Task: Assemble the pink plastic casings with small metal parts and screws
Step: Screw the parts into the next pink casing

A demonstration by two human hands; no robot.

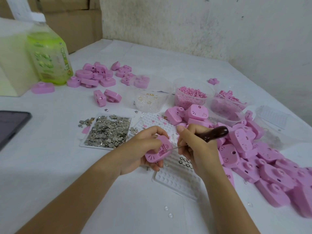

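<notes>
My left hand [143, 146] grips a pink plastic casing [157, 152] above the table, its open inner side facing up. My right hand [195, 147] holds a screwdriver with a dark brown handle [216, 133]. Its thin metal shaft [175, 148] points left, and its tip sits inside the casing. A clear tray of small grey metal parts [108, 130] lies just left of my hands. Several small metal rings [185, 162] lie on a white dimpled tray [177, 179] under my hands.
A big heap of pink casings [263, 162] fills the right side and another group [96, 76] lies at the back left. Clear tubs hold pink pellets [192, 97], pink bits [228, 105] and rings [149, 100]. A green bottle [49, 54] and a dark phone [11, 125] sit at the left.
</notes>
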